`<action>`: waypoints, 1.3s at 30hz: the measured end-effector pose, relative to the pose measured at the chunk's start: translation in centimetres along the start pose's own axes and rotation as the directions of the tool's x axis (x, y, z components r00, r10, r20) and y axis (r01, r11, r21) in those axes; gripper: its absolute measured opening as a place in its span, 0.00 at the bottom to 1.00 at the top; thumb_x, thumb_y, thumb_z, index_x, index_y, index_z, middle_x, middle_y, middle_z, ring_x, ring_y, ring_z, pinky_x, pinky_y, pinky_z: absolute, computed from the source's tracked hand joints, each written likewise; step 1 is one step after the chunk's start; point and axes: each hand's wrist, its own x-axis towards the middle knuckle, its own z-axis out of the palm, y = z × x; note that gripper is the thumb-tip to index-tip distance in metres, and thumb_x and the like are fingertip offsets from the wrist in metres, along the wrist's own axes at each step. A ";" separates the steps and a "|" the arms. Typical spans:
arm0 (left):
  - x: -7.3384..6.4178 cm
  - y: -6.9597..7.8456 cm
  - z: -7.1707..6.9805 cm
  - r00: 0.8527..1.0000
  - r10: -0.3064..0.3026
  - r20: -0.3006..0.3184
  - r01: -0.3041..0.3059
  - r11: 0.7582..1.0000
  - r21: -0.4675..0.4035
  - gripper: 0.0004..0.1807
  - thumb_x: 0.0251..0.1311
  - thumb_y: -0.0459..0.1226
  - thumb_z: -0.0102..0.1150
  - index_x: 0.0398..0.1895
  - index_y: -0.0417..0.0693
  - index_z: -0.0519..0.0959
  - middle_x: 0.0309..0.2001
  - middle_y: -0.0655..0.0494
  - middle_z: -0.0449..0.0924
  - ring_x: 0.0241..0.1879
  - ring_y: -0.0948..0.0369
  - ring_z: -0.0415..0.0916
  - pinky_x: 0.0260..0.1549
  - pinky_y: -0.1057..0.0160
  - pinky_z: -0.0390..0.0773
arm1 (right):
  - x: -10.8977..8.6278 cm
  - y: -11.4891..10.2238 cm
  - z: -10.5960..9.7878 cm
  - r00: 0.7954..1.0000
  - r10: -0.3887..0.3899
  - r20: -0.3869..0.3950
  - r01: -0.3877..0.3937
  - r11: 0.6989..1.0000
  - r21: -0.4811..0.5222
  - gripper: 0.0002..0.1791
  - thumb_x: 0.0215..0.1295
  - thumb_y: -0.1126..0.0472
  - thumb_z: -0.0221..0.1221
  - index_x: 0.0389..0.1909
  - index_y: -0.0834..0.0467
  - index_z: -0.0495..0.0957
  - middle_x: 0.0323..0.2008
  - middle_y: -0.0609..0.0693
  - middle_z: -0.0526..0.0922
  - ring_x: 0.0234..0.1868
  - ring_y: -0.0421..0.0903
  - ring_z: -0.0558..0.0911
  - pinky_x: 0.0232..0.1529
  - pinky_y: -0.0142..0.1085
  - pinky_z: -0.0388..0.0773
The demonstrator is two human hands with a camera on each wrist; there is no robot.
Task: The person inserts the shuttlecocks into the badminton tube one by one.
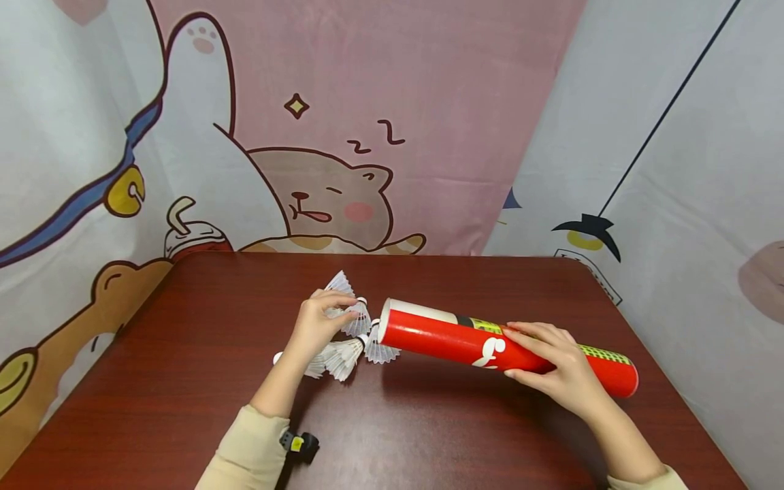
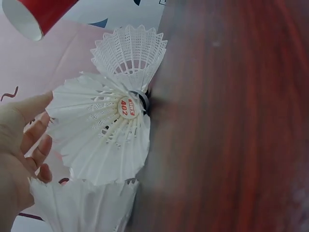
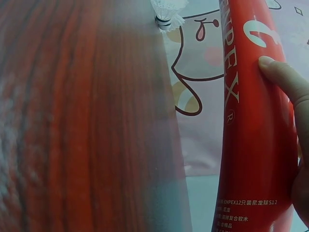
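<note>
My right hand [image 1: 554, 361] grips a long red shuttlecock tube [image 1: 441, 337] around its middle, holding it tilted above the table with its open end at the left. The tube's hollow white mouth [image 2: 21, 19] shows in the left wrist view. My left hand [image 1: 321, 320] reaches in among the shuttlecocks, thumb and fingers apart beside a white mesh-skirted shuttlecock [image 1: 357, 323]; whether they touch it is unclear. A feathered shuttlecock [image 1: 344, 357] and another mesh one [image 1: 382, 350] lie nearby, the latter partly under the tube's mouth.
Another shuttlecock [image 1: 340, 283] lies behind my left hand, and one more [image 1: 315, 367] is partly hidden by the left wrist. The dark red-brown table [image 1: 465, 435] reaches back to a printed cartoon curtain [image 1: 392, 102]. A black strap device [image 1: 300, 442] sits on the left wrist.
</note>
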 end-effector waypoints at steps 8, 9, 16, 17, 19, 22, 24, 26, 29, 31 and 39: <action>0.1 -0.7 -0.6 0.999 -0.021 0.030 0.019 0.997 0.077 0.13 0.42 0.28 0.75 0.35 0.38 0.86 0.38 0.51 0.85 0.39 0.53 0.74 0.38 0.48 0.72 | -0.1 0.0 0.0 1.000 0.007 0.000 -0.007 1.000 0.005 0.38 0.36 0.59 0.77 0.56 0.53 0.79 0.55 0.50 0.78 0.54 0.45 0.71 0.53 0.34 0.58; 0.1 -0.7 -0.9 0.999 -0.029 0.036 0.026 0.997 0.071 0.13 0.42 0.28 0.75 0.35 0.38 0.86 0.38 0.51 0.85 0.40 0.53 0.74 0.38 0.48 0.72 | -0.1 0.1 0.0 1.000 0.006 -0.001 -0.006 1.000 0.005 0.38 0.36 0.59 0.77 0.56 0.53 0.79 0.55 0.50 0.78 0.54 0.45 0.71 0.53 0.34 0.58; 0.1 -1.7 -3.7 0.977 -0.137 0.166 0.141 0.990 -0.011 0.12 0.47 0.30 0.73 0.37 0.39 0.86 0.39 0.50 0.83 0.39 0.49 0.72 0.34 0.54 0.72 | -0.1 0.0 0.0 0.999 0.031 0.014 -0.031 1.000 0.000 0.40 0.34 0.60 0.78 0.57 0.52 0.79 0.55 0.49 0.77 0.54 0.45 0.71 0.53 0.35 0.58; 0.1 -1.9 -4.1 0.972 -0.146 0.186 0.154 0.988 -0.025 0.12 0.48 0.30 0.72 0.38 0.38 0.85 0.39 0.49 0.83 0.39 0.48 0.72 0.34 0.55 0.71 | 0.0 0.0 -0.1 0.999 0.034 0.016 -0.034 0.999 0.000 0.40 0.34 0.60 0.78 0.57 0.52 0.79 0.56 0.49 0.77 0.55 0.45 0.71 0.53 0.35 0.57; 0.0 -2.3 -4.9 0.963 -0.159 0.217 0.176 0.982 -0.064 0.12 0.49 0.29 0.71 0.39 0.36 0.85 0.40 0.46 0.82 0.39 0.45 0.72 0.36 0.55 0.72 | 0.0 0.0 -0.1 0.999 0.031 0.016 -0.031 1.000 -0.002 0.40 0.34 0.61 0.78 0.57 0.52 0.79 0.56 0.49 0.77 0.54 0.45 0.71 0.53 0.35 0.58; -0.3 -2.8 -6.0 0.949 -0.171 0.263 0.204 0.973 -0.103 0.12 0.50 0.28 0.70 0.39 0.34 0.84 0.41 0.43 0.82 0.41 0.46 0.74 0.40 0.56 0.73 | 0.0 0.0 0.0 1.000 0.023 0.014 -0.023 1.000 -0.003 0.40 0.34 0.61 0.78 0.57 0.53 0.79 0.55 0.49 0.77 0.54 0.45 0.71 0.53 0.35 0.58; -0.4 -3.1 -6.6 0.935 -0.188 0.301 0.227 0.968 -0.103 0.12 0.50 0.28 0.69 0.39 0.35 0.84 0.42 0.44 0.82 0.40 0.49 0.74 0.39 0.59 0.74 | -0.1 0.1 0.0 1.000 0.019 0.013 -0.019 1.000 -0.003 0.39 0.34 0.60 0.78 0.57 0.53 0.79 0.55 0.49 0.77 0.54 0.45 0.71 0.53 0.34 0.58; -0.6 -3.4 -7.1 0.915 -0.208 0.345 0.251 0.965 -0.082 0.12 0.51 0.29 0.70 0.40 0.37 0.84 0.43 0.46 0.82 0.43 0.54 0.75 0.40 0.62 0.74 | -0.1 0.1 0.0 1.000 0.016 0.011 -0.016 1.000 -0.001 0.39 0.35 0.59 0.78 0.56 0.53 0.79 0.55 0.49 0.78 0.54 0.45 0.71 0.53 0.34 0.58; -0.8 -3.8 -7.7 0.881 -0.222 0.419 0.273 0.960 -0.065 0.13 0.52 0.31 0.69 0.43 0.40 0.84 0.47 0.48 0.81 0.49 0.57 0.74 0.44 0.61 0.73 | -0.1 0.1 0.0 1.000 0.014 0.009 -0.014 1.000 0.002 0.38 0.36 0.58 0.77 0.56 0.53 0.79 0.55 0.49 0.78 0.54 0.45 0.71 0.53 0.34 0.57; -1.0 -4.1 -8.0 0.856 -0.218 0.469 0.287 0.954 -0.081 0.14 0.53 0.32 0.69 0.45 0.41 0.84 0.49 0.48 0.80 0.53 0.57 0.72 0.49 0.60 0.72 | -0.1 0.1 -0.1 1.000 0.010 0.007 -0.010 1.000 0.003 0.38 0.36 0.58 0.77 0.56 0.53 0.79 0.55 0.49 0.78 0.54 0.45 0.71 0.53 0.34 0.57; -1.6 -5.1 -8.7 0.775 -0.148 0.614 0.304 0.940 -0.157 0.17 0.56 0.30 0.65 0.49 0.32 0.80 0.52 0.45 0.79 0.54 0.62 0.71 0.52 0.64 0.69 | 0.0 0.1 -0.1 1.000 0.013 0.013 -0.013 1.000 -0.006 0.39 0.35 0.59 0.78 0.57 0.53 0.79 0.55 0.49 0.77 0.54 0.45 0.71 0.54 0.34 0.58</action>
